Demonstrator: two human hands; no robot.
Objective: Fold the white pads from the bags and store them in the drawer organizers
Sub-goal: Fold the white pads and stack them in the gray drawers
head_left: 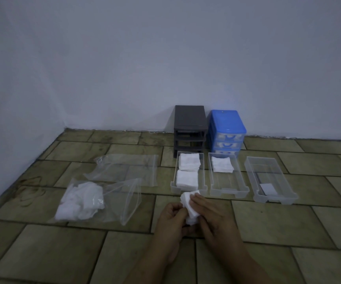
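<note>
Both hands, left hand point(171, 217) and right hand point(210, 215), are gripping a white pad point(190, 210) between their curled fingers point(195, 199), lower centre of the frame.

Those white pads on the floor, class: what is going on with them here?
A person holds one white pad between the left hand and right hand, seemingly folding it. The left tray holds two stacks, the middle tray one, and the right tray no pads. One bag still contains unfolded pads.
</note>
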